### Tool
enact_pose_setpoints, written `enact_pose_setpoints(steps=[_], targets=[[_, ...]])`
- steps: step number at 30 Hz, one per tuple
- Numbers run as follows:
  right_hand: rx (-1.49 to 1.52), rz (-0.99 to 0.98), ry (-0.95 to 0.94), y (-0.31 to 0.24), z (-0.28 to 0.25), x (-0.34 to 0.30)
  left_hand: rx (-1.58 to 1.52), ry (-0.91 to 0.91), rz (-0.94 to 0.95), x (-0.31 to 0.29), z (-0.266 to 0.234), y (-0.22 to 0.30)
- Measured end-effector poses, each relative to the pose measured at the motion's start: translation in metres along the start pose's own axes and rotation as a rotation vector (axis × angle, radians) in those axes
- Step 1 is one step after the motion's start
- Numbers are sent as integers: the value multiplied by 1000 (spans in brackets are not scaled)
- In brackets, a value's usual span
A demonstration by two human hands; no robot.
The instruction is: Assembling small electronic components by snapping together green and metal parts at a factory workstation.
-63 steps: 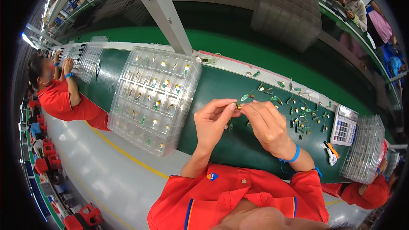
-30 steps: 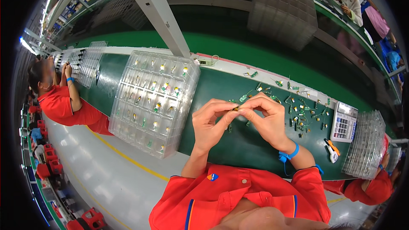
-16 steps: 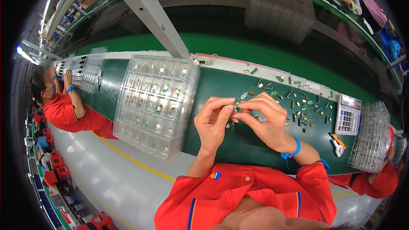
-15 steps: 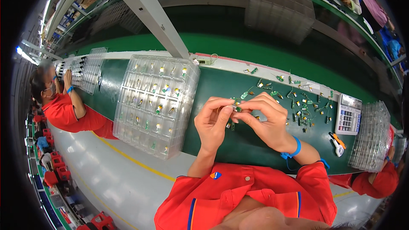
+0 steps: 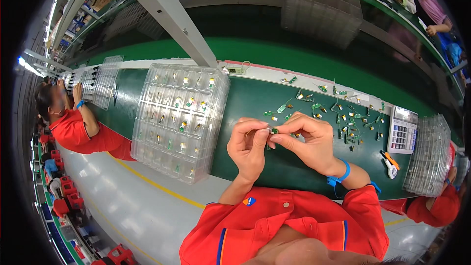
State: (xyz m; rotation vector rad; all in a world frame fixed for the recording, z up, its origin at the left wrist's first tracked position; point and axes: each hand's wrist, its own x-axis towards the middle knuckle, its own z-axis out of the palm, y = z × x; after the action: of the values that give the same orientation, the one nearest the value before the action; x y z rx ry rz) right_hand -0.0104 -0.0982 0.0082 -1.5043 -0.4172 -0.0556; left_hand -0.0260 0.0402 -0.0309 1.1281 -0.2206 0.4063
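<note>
Between my two hands, above the dark green bench top, is a small green circuit board [image 5: 274,130]. My right hand [image 5: 313,142] pinches it between thumb and forefinger. The fingertips of my left hand [image 5: 249,146] are closed at the board's left end, perhaps on a thin wire; the fingers hide much of it. Several similar small green boards [image 5: 349,122] with wires and yellowish parts lie scattered beyond and to the right of my hands. To the left stands a stack of clear plastic trays [image 5: 179,118], with small boards in the top tray's compartments.
At the right lie a white calculator [image 5: 402,130], an orange-handled tool [image 5: 391,159] and a white tool [image 5: 391,169], beside another stack of clear trays [image 5: 429,157]. A slanted metal post [image 5: 171,17] rises behind the bench. A co-worker in red [image 5: 81,127] works at the left.
Both hands have shifted slightly, staying together around the small board. More of its green surface shows between my fingertips now.
</note>
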Motion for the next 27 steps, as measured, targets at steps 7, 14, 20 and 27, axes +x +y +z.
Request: enact_pose_setpoints(steps=[7, 14, 20, 27], targets=[[-8, -8, 22, 7, -3, -1, -15, -23, -115, 9, 3, 11], [-44, -66, -55, 8, -3, -1, 169, -264, -134, 19, -18, 13], [-69, -97, -45, 6, 1, -4, 256, -213, 184, 11, -7, -1], [-107, -138, -10, 8, 3, -5, 284, -83, 204, 7, 1, -5]])
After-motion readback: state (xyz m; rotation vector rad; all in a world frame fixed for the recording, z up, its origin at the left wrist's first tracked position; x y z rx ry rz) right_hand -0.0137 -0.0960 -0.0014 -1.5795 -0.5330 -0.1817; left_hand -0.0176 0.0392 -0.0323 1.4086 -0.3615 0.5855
